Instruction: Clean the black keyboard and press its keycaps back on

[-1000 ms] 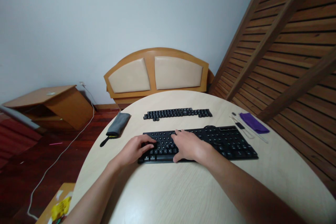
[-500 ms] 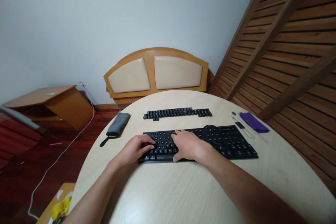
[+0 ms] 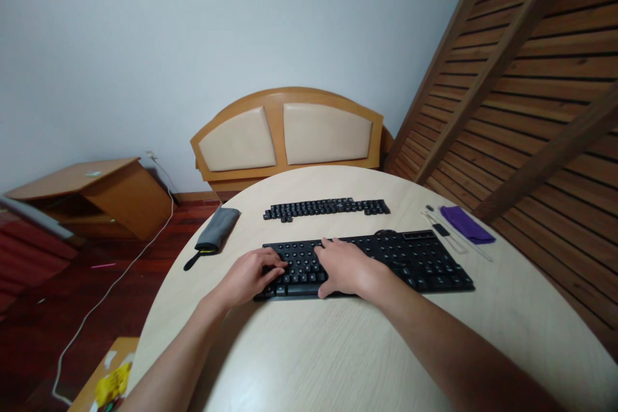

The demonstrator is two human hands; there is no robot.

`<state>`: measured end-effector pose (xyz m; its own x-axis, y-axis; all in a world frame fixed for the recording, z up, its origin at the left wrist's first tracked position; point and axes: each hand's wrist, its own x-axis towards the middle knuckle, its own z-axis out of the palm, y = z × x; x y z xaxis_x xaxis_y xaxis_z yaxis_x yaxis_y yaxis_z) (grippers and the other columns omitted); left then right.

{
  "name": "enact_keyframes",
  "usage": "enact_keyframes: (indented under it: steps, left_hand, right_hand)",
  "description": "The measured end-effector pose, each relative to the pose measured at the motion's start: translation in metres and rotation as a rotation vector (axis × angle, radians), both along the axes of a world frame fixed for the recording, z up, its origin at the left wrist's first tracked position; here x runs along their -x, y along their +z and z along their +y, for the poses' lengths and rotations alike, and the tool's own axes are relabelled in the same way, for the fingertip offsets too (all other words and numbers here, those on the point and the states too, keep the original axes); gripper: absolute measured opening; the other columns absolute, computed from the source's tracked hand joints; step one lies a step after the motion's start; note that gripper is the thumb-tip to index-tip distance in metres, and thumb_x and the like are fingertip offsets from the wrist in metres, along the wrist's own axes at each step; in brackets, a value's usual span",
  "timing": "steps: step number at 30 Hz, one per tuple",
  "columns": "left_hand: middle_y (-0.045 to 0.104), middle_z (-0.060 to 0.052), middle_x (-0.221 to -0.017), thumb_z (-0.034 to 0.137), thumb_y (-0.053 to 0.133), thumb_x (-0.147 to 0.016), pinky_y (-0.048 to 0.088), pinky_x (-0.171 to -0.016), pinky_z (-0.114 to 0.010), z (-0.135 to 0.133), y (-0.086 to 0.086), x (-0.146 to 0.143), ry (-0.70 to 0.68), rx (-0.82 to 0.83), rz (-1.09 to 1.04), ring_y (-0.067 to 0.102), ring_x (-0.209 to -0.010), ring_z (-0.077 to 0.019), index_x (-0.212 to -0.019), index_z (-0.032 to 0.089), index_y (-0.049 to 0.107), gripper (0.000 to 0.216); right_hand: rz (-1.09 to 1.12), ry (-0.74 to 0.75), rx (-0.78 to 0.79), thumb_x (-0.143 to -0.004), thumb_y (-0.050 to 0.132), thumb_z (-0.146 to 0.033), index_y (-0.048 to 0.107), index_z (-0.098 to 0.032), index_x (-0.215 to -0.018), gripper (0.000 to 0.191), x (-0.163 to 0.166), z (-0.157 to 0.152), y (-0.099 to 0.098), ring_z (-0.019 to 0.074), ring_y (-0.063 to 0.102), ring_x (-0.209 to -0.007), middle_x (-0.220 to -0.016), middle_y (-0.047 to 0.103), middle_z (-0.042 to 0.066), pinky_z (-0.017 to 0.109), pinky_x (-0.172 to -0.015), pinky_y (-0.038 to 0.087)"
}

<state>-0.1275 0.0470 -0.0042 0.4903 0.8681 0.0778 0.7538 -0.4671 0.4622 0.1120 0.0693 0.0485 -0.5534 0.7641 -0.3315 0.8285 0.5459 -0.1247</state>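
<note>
A black keyboard [image 3: 381, 257] lies on the round pale table [image 3: 309, 347], with many key positions in its upper rows showing bare sockets without caps. My right hand [image 3: 345, 265] spans the keyboard's middle, fingertips by the back edge and thumb at the front edge, holding it. Over the keyboard's left part, my left hand [image 3: 253, 275] has its fingers bent and thumb and fingertips drawn together; anything between them is too small to make out. Behind the keyboard, loose black keycaps [image 3: 318, 207] stand in rows.
A grey pouch [image 3: 217, 230] lies on the left of the table. At the right are a purple cloth [image 3: 467, 224], a white cable [image 3: 456, 243] and a small dark piece [image 3: 441, 230]. A wooden headboard [image 3: 280, 98] and a slatted wooden panel [image 3: 531, 77] stand beyond.
My left hand's thumb and fingers have closed nearer together and shifted slightly right over the keys. My right hand and the keyboard stay practically in place.
</note>
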Motion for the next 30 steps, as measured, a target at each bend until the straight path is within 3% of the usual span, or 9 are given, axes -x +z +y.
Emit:
enact_keyframes:
  steps: [5, 13, 20, 30]
  left_hand:
    - [0.073, -0.004, -0.098, 0.029, 0.064, -0.090, 0.052, -0.080, -0.032, -0.0015, -0.0023, -0.0031, 0.126, 0.029, -0.030, 0.067, -0.091, -0.0216, -0.096, 0.023, 0.075, 0.014]
    - [0.073, -0.005, -0.099, 0.032, 0.060, -0.092, 0.052, -0.081, -0.031, -0.0007, 0.0038, -0.0065, 0.092, 0.029, -0.006, 0.068, -0.090, -0.0213, -0.091, 0.022, 0.077, 0.019]
    - [0.072, -0.003, -0.097, 0.030, 0.058, -0.093, 0.049, -0.069, -0.027, -0.0030, 0.0041, -0.0082, 0.081, -0.075, 0.144, 0.067, -0.081, -0.0196, -0.091, 0.026, 0.077, 0.019]
    - [0.072, -0.003, -0.097, 0.031, 0.061, -0.092, 0.048, -0.073, -0.029, -0.0008, 0.0009, -0.0083, 0.134, -0.007, 0.106, 0.067, -0.084, -0.0208, -0.091, 0.025, 0.076, 0.016]
  right_hand:
    - [-0.019, 0.000, 0.006, -0.067, 0.086, -0.044, 0.058, -0.004, -0.133, 0.082, 0.0005, -0.0016, 0.0030, 0.0422, 0.051, -0.129, -0.146, 0.048, 0.028, 0.046, -0.100, 0.048]
    - [-0.027, -0.006, -0.002, -0.068, 0.086, -0.043, 0.058, -0.006, -0.132, 0.080, 0.0006, -0.0036, 0.0054, 0.0419, 0.052, -0.127, -0.145, 0.049, 0.027, 0.047, -0.099, 0.049]
    - [-0.034, -0.005, -0.004, -0.067, 0.086, -0.044, 0.058, -0.007, -0.133, 0.080, 0.0008, -0.0026, 0.0038, 0.0418, 0.051, -0.130, -0.146, 0.048, 0.027, 0.045, -0.098, 0.050]
    - [-0.025, -0.006, 0.007, -0.068, 0.086, -0.044, 0.057, -0.006, -0.135, 0.082, 0.0007, -0.0037, 0.0061, 0.0423, 0.049, -0.131, -0.149, 0.044, 0.027, 0.047, -0.101, 0.049]
